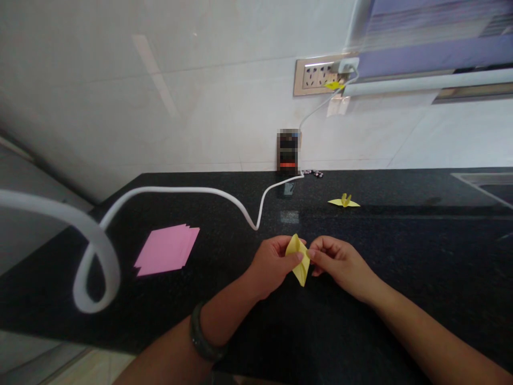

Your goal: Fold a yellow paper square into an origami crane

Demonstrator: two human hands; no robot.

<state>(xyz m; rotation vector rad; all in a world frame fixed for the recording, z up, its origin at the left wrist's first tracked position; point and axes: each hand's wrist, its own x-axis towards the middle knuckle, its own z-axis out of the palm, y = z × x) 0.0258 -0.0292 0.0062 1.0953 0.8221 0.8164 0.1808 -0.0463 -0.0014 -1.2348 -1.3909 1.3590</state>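
A piece of folded yellow paper (298, 247), roughly diamond-shaped with a crease down its middle, is held above the dark countertop (240, 331). My left hand (272, 264) pinches it from the left, thumb across its face. On the other side, my right hand (334, 262) grips its right edge between thumb and fingers. Some fingertips of both hands are hidden behind the paper. Further back on the right lies a folded yellow paper crane (344, 201) with spread wings. To the left rests a loose stack of pink paper squares (166, 250).
A thick white cable (192, 189) loops across the left side toward the back. A blurred-out phone-like device (288, 152) leans on the wall, below a socket panel (316, 76) with a plugged-in charger (348, 66). A sink edge (481, 187) shows at far right.
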